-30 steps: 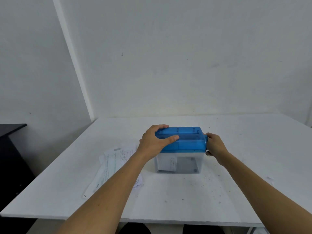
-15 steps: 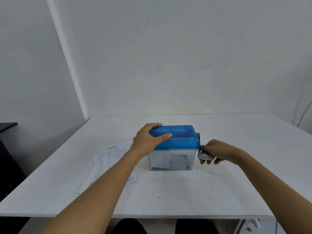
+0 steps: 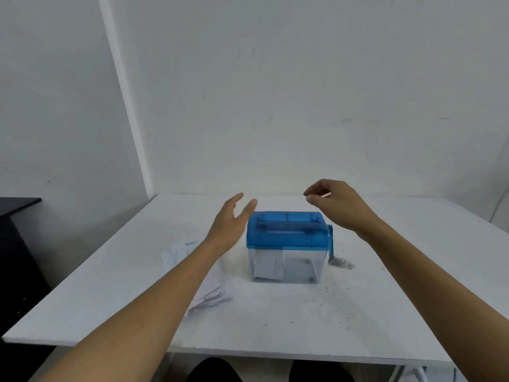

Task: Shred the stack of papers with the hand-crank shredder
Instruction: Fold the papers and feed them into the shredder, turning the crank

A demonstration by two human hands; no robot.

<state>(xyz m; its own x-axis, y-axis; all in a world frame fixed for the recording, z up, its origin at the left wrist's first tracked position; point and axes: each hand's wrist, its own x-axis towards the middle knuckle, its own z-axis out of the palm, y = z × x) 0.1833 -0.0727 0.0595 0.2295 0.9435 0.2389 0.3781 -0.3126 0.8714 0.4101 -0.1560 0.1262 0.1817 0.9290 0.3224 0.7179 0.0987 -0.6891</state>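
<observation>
Letting go — left hand (image 3: 230, 226) off the shredder (image 3: 286, 235), right hand (image 3: 340, 206) off the crank (image 3: 332, 244) below it, both empty, fingers loose — stack of papers (image 3: 214, 285) under the left forearm likely next.

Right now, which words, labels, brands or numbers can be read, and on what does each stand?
No text here is readable.
Stack of papers: printed lines, too blurred to read.
Sheet inside the clear bin: faint marks, unreadable.
Blue shredder lid: no label visible.

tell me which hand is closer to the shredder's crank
The right hand, raised above the end of the blue shredder where the crank hangs down. The left hand is beside the opposite end, nearer the stack of papers.
</observation>
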